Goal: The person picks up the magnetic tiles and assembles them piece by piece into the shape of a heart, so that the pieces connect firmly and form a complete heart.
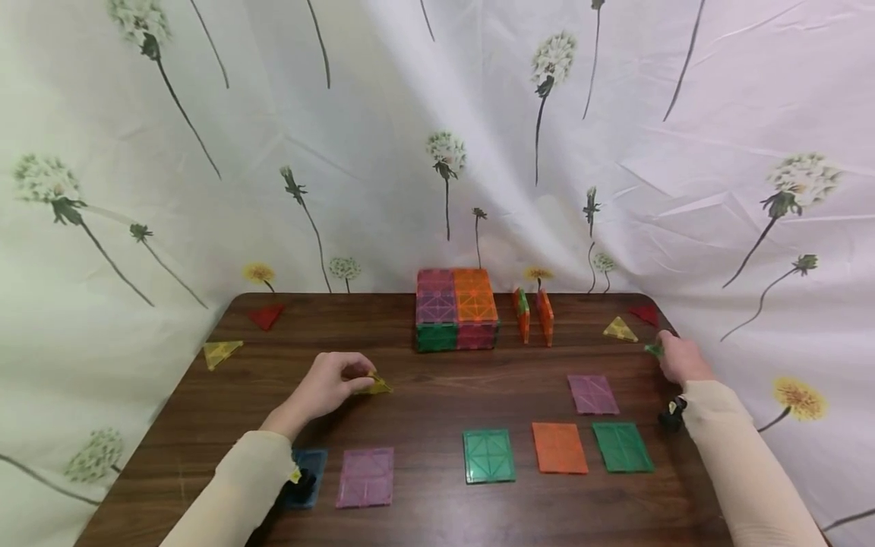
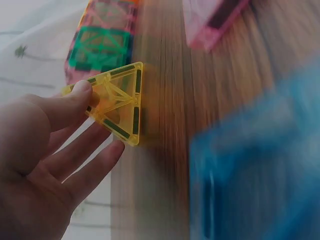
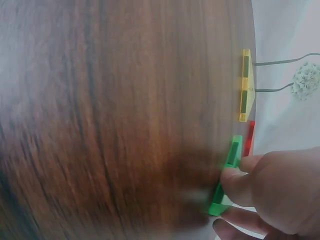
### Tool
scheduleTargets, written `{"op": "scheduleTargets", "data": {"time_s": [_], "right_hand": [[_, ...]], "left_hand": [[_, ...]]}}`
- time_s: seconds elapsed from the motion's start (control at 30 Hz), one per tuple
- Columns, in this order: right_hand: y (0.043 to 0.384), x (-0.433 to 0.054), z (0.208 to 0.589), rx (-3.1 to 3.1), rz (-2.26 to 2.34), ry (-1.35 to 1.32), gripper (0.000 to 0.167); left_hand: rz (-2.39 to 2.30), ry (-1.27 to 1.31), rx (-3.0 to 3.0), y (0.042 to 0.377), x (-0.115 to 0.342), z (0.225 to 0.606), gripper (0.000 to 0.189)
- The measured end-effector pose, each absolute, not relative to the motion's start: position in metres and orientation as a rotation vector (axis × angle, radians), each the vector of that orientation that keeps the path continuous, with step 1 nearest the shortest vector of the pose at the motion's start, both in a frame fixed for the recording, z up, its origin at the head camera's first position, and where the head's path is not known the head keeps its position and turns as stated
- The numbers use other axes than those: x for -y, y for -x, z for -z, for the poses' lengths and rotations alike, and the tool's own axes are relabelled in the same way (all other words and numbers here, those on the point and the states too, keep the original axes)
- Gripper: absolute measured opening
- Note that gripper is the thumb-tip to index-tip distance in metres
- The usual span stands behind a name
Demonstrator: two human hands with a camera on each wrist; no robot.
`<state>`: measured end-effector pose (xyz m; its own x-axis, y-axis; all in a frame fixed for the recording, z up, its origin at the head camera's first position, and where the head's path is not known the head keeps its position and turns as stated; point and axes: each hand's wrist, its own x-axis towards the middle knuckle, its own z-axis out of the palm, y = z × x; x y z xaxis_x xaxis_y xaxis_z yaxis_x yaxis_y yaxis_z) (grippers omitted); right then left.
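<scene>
One pinch each
The left hand [image 1: 333,384] pinches a yellow triangle [image 2: 121,104] by one corner, maybe to leave its sides free; the right hand [image 1: 686,362] pinches a green tile [image 3: 233,154]

A see-through yellow triangle [image 2: 120,100] with dark-lined edges is being held tilted in the left hand [image 1: 338,380] over the worktop [image 1: 424,395], while a green tile [image 3: 218,194] is being pinched in the right hand [image 1: 683,360] near the worktop's right edge.

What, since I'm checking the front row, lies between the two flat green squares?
An orange tile lies between the left green square and the right green square; the head view shows it.
</scene>
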<state>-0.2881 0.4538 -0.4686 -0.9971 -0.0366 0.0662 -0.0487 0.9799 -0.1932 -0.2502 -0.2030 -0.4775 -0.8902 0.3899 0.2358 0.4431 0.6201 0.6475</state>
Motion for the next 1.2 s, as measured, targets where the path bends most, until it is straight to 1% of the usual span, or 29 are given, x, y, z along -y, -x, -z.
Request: {"op": "scheduleTargets", "data": {"time_s": [0.1, 0.27, 0.3, 0.43, 0.5, 0.6, 0.7, 0.83, 0.93, 1.0, 1.2], "right_hand": [[0.288, -0.454, 0.468, 3.075, -0.295, -0.116, 0.026], [0.286, -0.453, 0.466, 3.078, -0.266, -0.204, 0.041], [0.286, -0.453, 0.466, 3.076, -0.261, -0.219, 0.038], [0.285, -0.453, 0.462, 3.055, -0.274, -0.272, 0.016], [0.284, -0.452, 0.459, 3.039, -0.325, -0.291, 0.008], [0.281, -0.45, 0.451, 3.004, -0.45, -0.304, 0.007], [0.276, -0.441, 0.437, 2.946, -0.569, -0.301, 0.01], [0.266, -0.418, 0.416, 2.899, -0.612, -0.325, 0.015], [0.26, -0.393, 0.408, 2.869, -0.635, -0.415, 0.012], [0.26, -0.373, 0.408, 2.85, -0.67, -0.493, 0.012], [0.27, -0.304, 0.416, 2.762, -0.733, -0.786, 0.02]], "left_hand": [[1.125, 0.745, 2.751, 0.252, 0.192, 0.477, 0.007], [1.102, 0.813, 2.728, 0.255, 0.177, 0.477, 0.008], [1.098, 0.83, 2.724, 0.255, 0.174, 0.477, 0.008], [1.094, 0.875, 2.715, 0.257, 0.166, 0.478, 0.008], [1.095, 0.894, 2.715, 0.258, 0.163, 0.478, 0.008], [1.1, 0.917, 2.715, 0.259, 0.157, 0.478, 0.007], [1.11, 0.931, 2.711, 0.26, 0.152, 0.477, 0.007], [1.134, 0.948, 2.708, 0.26, 0.145, 0.478, 0.006], [1.149, 0.966, 2.701, 0.261, 0.14, 0.481, 0.005], [1.155, 0.97, 2.692, 0.261, 0.136, 0.481, 0.005], [1.16, 0.988, 2.678, 0.26, 0.121, 0.478, 0.006]]}}
